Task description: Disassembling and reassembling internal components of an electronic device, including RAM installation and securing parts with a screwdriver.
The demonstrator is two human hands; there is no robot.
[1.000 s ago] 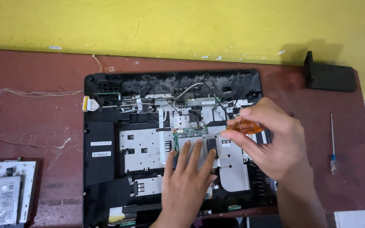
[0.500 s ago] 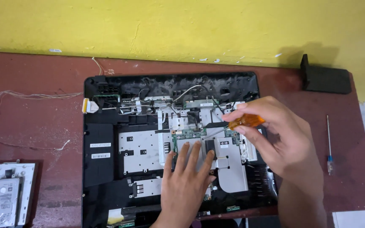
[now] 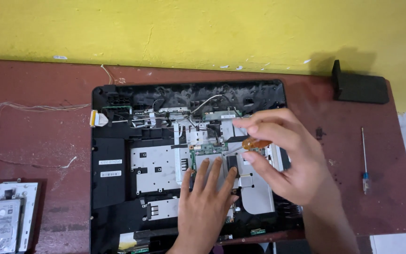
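An opened laptop chassis [image 3: 113, 178] lies on the reddish table, its silver shields, cables and a small green circuit board [image 3: 210, 149] exposed. My left hand [image 3: 207, 200] rests flat on the metal plate near the board, fingers spread. My right hand [image 3: 283, 157] pinches an orange-handled screwdriver [image 3: 254, 143] whose thin shaft angles down-left toward the board's right side.
A hard drive in its bracket [image 3: 1, 221] sits at the table's lower left. A black block [image 3: 360, 87] stands by the yellow wall at upper right. A slim blue-tipped screwdriver [image 3: 364, 160] lies on the right. Loose wires [image 3: 34, 108] trail at left.
My right hand with the screwdriver has shifted slightly and turned its grip on the handle. The left hand stays pressed on the plate.
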